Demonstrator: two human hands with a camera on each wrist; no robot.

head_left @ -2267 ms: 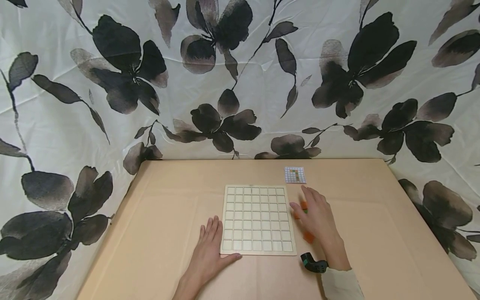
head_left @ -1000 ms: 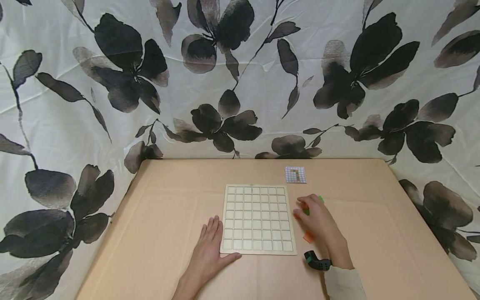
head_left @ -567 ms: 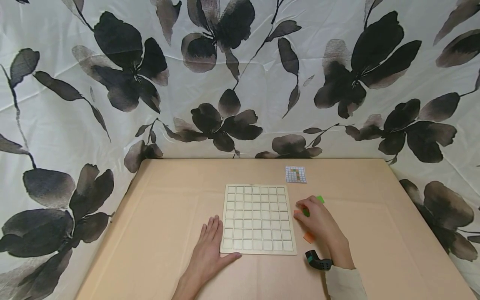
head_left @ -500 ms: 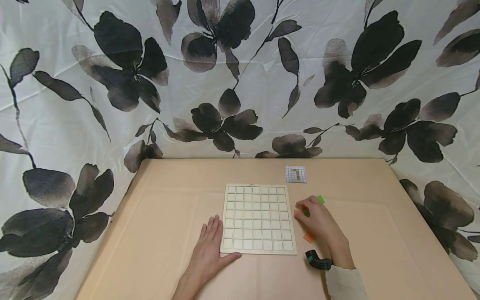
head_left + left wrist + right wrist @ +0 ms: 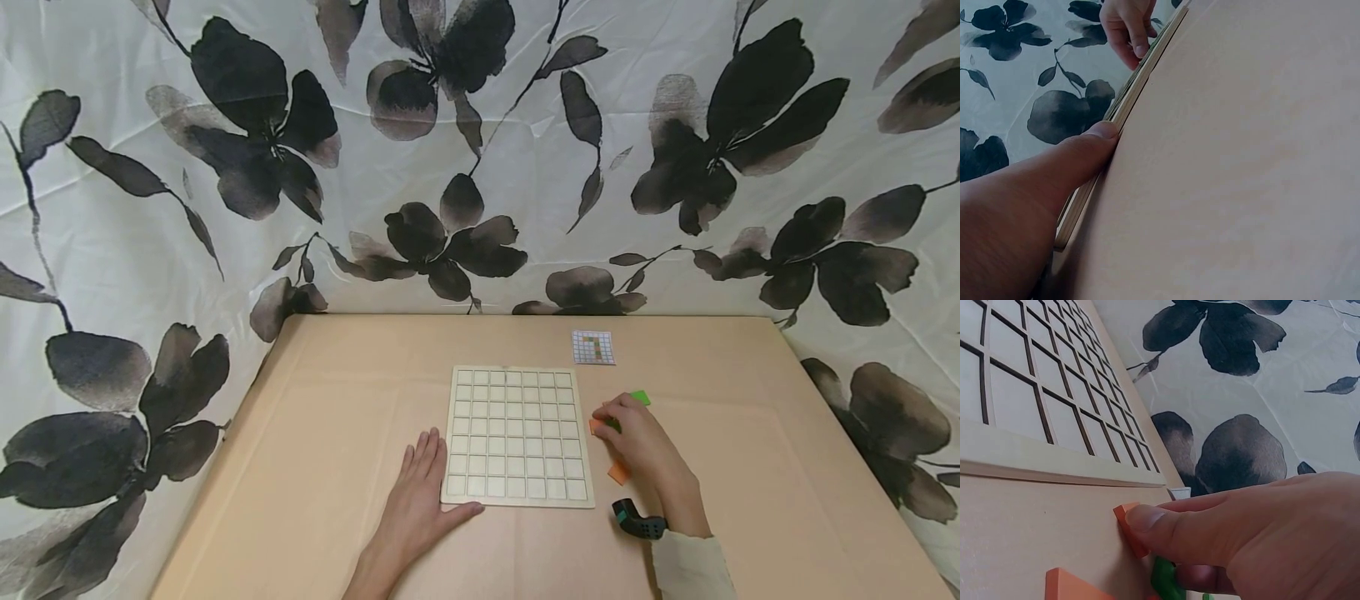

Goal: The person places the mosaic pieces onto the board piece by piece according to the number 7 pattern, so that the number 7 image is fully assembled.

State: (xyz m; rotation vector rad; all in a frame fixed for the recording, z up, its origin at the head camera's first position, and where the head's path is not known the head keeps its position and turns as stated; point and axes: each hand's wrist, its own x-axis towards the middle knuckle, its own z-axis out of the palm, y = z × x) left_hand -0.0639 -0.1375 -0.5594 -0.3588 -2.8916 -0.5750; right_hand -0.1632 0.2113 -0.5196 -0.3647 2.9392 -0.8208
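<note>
One orange tile (image 5: 1134, 542), right of the grid board (image 5: 517, 437), is pinched by our right hand (image 5: 643, 446); we do well to lift it clear of the green piece (image 5: 1165, 580) while our left hand (image 5: 422, 492), fingers extended, rests against the board.

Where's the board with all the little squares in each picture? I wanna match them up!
Head: the board is lower middle, between the left hand and right hand.
Left wrist: the board shows as a slanting edge, left of centre.
Right wrist: the board fills the top left corner.
Shared landmark: the flowered cloth.
</note>
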